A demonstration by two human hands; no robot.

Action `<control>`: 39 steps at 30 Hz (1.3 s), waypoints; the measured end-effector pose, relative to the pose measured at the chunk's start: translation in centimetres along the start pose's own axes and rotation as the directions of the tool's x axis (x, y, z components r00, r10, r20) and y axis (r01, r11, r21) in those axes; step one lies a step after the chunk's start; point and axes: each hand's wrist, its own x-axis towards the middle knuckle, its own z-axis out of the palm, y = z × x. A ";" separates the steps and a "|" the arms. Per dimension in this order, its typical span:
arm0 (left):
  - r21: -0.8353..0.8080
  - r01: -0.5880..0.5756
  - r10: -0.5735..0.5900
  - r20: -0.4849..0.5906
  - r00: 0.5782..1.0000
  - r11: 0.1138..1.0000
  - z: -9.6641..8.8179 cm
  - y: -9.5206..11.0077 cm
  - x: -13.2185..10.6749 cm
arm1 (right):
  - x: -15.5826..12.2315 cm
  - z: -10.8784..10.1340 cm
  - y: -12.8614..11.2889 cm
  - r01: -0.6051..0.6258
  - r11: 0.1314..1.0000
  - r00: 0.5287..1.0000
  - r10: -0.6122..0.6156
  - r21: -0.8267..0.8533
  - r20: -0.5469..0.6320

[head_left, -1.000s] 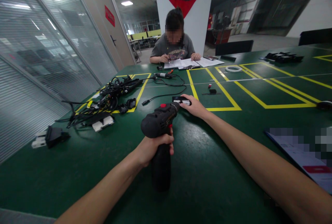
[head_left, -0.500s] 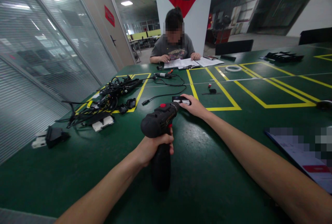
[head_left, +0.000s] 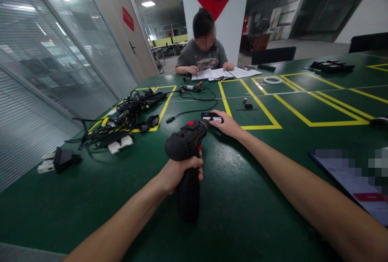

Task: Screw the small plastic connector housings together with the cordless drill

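My left hand point(head_left: 182, 173) grips the handle of a black cordless drill point(head_left: 185, 142), which has a red button on top and stands almost upright on the green table. My right hand point(head_left: 228, 124) reaches across to the drill's nose. Its fingers pinch a small black-and-white connector point(head_left: 210, 117) right at the drill's front end. Whether the connector touches the drill tip is hidden by my fingers.
A tangle of black cable harness point(head_left: 130, 112) lies to the left on the green workbench point(head_left: 242, 201), with loose connectors point(head_left: 59, 161) near its edge. At the far end, a seated person point(head_left: 203, 51) writes on papers point(head_left: 212, 74). A blurred document point(head_left: 348, 177) lies at right.
The seated person has lifted their head. My hands and the drill show no visible movement.
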 end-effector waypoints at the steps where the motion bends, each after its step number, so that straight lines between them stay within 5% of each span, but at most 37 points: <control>1: 0.000 0.002 -0.002 0.000 1.000 1.000 0.0 0.0 0.0 | 0.0 0.0 0.0 0.000 1.000 1.000 0.000 0.000 -0.002; 39: 0.025 -0.005 0.005 0.012 1.000 1.000 -0.2 0.0 -0.1 | -0.1 -0.2 -0.6 -0.030 1.000 0.999 0.030 -0.002 0.017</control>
